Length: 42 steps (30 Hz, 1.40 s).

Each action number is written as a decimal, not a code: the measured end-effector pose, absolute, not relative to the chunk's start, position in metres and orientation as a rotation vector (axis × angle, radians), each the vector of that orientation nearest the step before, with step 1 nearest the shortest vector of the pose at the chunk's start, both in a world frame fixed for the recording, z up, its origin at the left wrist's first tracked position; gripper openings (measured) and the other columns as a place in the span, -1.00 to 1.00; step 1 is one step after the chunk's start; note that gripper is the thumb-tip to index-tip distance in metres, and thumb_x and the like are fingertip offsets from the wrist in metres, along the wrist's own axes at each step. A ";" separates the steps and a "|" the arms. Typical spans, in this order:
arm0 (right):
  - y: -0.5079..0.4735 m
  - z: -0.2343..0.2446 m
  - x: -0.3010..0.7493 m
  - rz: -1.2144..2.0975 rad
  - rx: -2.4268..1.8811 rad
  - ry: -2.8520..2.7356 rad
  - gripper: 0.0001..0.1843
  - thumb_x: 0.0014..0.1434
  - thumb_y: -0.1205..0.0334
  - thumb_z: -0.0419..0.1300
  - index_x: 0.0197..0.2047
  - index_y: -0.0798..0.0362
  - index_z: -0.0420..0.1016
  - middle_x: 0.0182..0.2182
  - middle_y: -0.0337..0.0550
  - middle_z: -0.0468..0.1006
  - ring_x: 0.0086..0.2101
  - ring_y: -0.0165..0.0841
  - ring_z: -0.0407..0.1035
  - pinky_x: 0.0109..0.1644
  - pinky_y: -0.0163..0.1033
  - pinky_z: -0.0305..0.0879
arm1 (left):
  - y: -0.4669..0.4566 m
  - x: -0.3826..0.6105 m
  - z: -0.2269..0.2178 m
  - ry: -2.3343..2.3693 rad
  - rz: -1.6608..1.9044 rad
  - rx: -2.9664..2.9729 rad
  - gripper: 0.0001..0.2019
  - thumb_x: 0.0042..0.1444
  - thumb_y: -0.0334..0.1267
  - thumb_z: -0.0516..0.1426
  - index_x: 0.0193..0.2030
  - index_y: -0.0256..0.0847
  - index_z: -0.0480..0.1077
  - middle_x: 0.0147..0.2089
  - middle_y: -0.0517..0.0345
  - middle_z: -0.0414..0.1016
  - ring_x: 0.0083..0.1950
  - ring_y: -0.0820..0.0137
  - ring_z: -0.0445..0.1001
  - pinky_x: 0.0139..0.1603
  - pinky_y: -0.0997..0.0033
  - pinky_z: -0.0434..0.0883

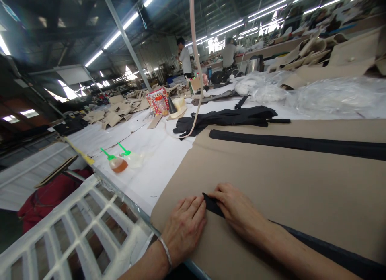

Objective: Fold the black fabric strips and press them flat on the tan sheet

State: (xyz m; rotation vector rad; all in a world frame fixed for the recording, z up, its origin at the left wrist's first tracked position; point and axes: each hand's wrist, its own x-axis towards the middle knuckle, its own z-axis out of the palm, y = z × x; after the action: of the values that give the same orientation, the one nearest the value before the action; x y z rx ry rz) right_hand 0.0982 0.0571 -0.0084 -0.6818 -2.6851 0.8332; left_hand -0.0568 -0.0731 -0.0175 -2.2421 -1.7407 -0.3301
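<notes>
1. My left hand (183, 227) lay flat at the lower centre of the frame. Its fingers were stretched out and close together, gripping nothing, and their tips just touched the end of the black strip (212, 204).
2. My right hand (238, 211) rested on top of that strip beside the left. Its fingers pressed the end down rather than closing round it, as far as the view showed.
3. The strip ran from under my right hand and forearm towards the lower right corner. It lay on the brown sheet (271, 175) that covered the tabletop.
4. A second black strip (301, 144) lay straight across the sheet higher in the frame, well apart from my hands. A pile of black fabric (229, 116) sat beyond it.
5. Risk, as I judged it: my forearm lay along the strip, so any drag of the arm could have pulled it askew or buckled it.
6. Uneven pressure from the two hands could have creased the end, since only the tip was pinned.
7. The brown sheet reached the near edge of the tabletop, above the white crate (75, 231) at lower left. A hard push might have slid the sheet.
8. Two green-nozzled bottles (119, 162) lay on their sides at left centre, well clear of my hands. A careless sweep of the left arm could have knocked them.
</notes>
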 end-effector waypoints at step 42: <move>0.050 -0.014 0.099 0.338 -0.568 -2.825 -0.60 0.24 0.53 0.01 0.02 -0.05 0.44 -0.19 -0.15 0.41 -0.20 -0.26 0.22 -0.11 -0.14 -0.01 | -0.079 -0.063 -0.019 -1.976 -0.394 -2.228 -0.64 0.30 -0.36 -0.02 0.21 -0.16 0.30 0.23 0.02 0.35 0.21 0.18 0.32 0.16 0.05 0.37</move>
State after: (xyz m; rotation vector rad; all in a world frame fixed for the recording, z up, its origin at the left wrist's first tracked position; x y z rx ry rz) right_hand 0.0990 0.0504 -0.0137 -0.5684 -2.8252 0.3382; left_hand -0.0630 -0.0789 -0.0195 -2.2277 -1.9756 -0.3940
